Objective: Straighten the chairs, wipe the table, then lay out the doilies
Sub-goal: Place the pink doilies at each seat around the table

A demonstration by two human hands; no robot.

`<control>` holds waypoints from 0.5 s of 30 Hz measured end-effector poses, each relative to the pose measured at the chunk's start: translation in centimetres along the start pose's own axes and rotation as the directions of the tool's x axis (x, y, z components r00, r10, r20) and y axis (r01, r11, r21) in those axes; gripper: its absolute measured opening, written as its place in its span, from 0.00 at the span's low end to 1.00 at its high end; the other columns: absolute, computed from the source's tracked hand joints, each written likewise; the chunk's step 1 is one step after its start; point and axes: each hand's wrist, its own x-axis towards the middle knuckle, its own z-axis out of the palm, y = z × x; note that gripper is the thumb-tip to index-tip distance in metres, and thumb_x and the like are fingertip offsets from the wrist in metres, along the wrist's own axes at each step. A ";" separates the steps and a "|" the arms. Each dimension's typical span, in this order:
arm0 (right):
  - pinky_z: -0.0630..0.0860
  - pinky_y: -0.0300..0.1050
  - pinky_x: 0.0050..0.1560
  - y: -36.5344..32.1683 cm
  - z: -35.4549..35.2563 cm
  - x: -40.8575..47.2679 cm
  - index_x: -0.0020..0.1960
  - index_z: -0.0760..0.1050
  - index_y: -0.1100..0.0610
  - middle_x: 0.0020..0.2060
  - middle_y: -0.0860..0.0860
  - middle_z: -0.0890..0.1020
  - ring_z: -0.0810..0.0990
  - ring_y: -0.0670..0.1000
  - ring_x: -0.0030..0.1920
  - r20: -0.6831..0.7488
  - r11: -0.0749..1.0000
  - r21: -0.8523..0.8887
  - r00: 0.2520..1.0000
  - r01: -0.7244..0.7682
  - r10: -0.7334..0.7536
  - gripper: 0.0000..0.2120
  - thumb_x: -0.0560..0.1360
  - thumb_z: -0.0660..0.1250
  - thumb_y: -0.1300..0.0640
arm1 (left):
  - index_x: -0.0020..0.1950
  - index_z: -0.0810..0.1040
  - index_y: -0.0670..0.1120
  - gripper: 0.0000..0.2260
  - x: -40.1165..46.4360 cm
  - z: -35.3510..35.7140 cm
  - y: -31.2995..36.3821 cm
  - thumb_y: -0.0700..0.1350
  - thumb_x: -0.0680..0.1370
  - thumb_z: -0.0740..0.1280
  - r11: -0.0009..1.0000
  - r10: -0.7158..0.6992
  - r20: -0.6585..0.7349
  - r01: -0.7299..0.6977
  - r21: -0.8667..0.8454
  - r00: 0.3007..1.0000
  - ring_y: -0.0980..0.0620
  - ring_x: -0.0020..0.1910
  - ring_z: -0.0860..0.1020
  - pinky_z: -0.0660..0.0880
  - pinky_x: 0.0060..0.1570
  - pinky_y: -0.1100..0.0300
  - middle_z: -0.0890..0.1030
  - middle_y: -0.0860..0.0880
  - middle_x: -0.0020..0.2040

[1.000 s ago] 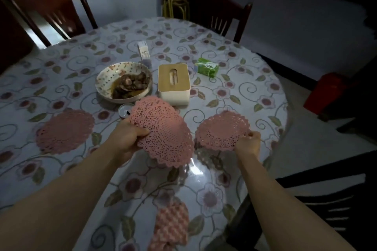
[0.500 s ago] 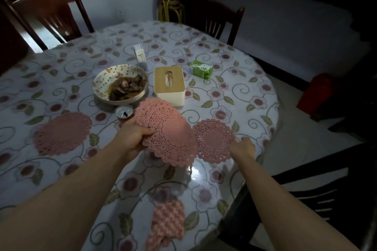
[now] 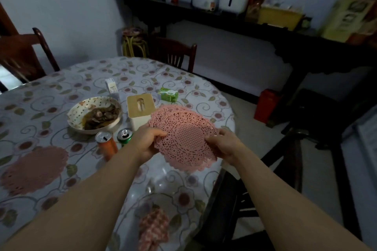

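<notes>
Both hands hold a stack of pink lace doilies (image 3: 183, 138) just above the right part of the table (image 3: 61, 96), which has a floral cover. My left hand (image 3: 146, 141) grips the stack's left edge. My right hand (image 3: 224, 144) pinches its right edge. One doily (image 3: 34, 169) lies flat on the table at the left. The stack hides the table's right edge under it. A pink checked cloth (image 3: 155, 228) lies near the front edge. Chairs stand at the back left (image 3: 22, 53), at the far side (image 3: 173, 53) and close on my right (image 3: 285, 169).
A bowl of food (image 3: 95, 114), a tissue box (image 3: 140, 111), an orange can (image 3: 106, 142), a green can (image 3: 124, 135), a green packet (image 3: 169, 94) and a white box (image 3: 111, 85) crowd the table's middle. A red container (image 3: 267, 106) stands on the floor. A dark sideboard (image 3: 244, 24) lines the wall.
My right hand left the doily it had laid at the table's right edge and came to the stack. Both hands now hold the stack, farther right. The view tilted up.
</notes>
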 end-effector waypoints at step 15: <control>0.80 0.52 0.49 -2.4 -22.5 3.5 0.55 0.73 0.61 0.43 0.57 0.81 0.82 0.58 0.48 -0.012 0.956 -0.185 0.972 0.228 -0.235 0.09 0.76 0.68 0.63 | 0.47 0.75 0.39 0.10 3.2 20.8 -4.6 0.36 0.81 0.55 1.000 0.016 -0.014 -0.016 0.007 1.000 0.45 0.44 0.78 0.74 0.41 0.51 0.80 0.41 0.45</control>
